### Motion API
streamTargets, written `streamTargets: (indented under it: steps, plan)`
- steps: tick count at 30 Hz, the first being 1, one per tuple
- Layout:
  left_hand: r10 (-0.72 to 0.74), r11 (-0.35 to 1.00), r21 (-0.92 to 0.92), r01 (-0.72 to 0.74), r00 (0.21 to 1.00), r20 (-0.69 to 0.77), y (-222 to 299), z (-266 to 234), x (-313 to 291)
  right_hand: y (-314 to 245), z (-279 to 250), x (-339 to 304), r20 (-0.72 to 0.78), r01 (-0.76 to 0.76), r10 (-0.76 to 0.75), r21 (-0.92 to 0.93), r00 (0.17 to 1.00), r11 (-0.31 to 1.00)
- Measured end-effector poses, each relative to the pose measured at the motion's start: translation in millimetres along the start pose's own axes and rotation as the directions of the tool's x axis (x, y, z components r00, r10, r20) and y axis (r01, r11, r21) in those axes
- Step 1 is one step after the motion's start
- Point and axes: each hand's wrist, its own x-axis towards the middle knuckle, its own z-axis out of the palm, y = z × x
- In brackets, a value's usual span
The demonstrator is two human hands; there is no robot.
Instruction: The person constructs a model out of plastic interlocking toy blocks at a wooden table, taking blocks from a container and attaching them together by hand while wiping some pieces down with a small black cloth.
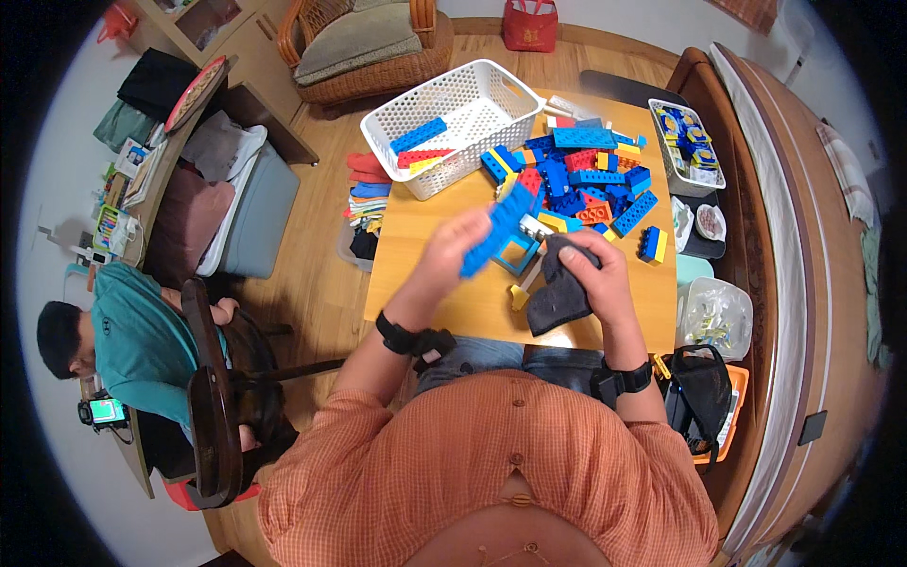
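My left hand (453,253) is closed around a long blue toy brick (497,230), held tilted above the wooden table (416,283). In my right hand (605,283) a dark grey cloth (559,291) is bunched and hangs down, just right of the brick and apart from it. Beyond both hands lies a heap of loose building bricks (584,138), mostly blue with red, yellow and orange ones. A light blue square frame piece (516,257) lies between my hands. The white perforated basket (501,142) at the table's far left holds a blue brick (419,135) and a few others.
A person in a teal shirt (142,331) sits on a dark wooden chair (203,425) at the left. Folded clothes (368,194) lie left of the table. On the right are a white basket of packets (718,180), a clear plastic container (723,317) and a bed (803,283).
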Motion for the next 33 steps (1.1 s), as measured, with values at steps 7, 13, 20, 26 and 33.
streamTargets:
  steps: [7,13,20,26,33]
  plan:
    - [0.512,0.505,0.863,-0.005,0.807,-0.295,72,-86,101,31,-24,-34,-0.129,-0.150,0.156,0.053,0.979,0.987]
    - [0.401,0.098,0.967,0.235,0.880,-0.254,70,-131,141,38,-43,-54,-0.226,-0.180,0.204,0.122,0.952,0.976]
    - [0.621,-0.041,0.978,-0.205,0.761,0.185,47,-73,117,50,-58,-61,-0.274,-0.227,0.260,0.146,0.926,0.963]
    - [0.178,0.113,0.961,-0.254,0.956,0.232,-17,-45,61,42,-51,-56,-0.265,-0.223,0.261,0.164,0.928,0.961]
    - [0.215,0.295,0.907,-0.302,0.945,0.245,-47,-47,37,47,-39,-58,-0.200,-0.242,0.273,0.163,0.941,0.956]
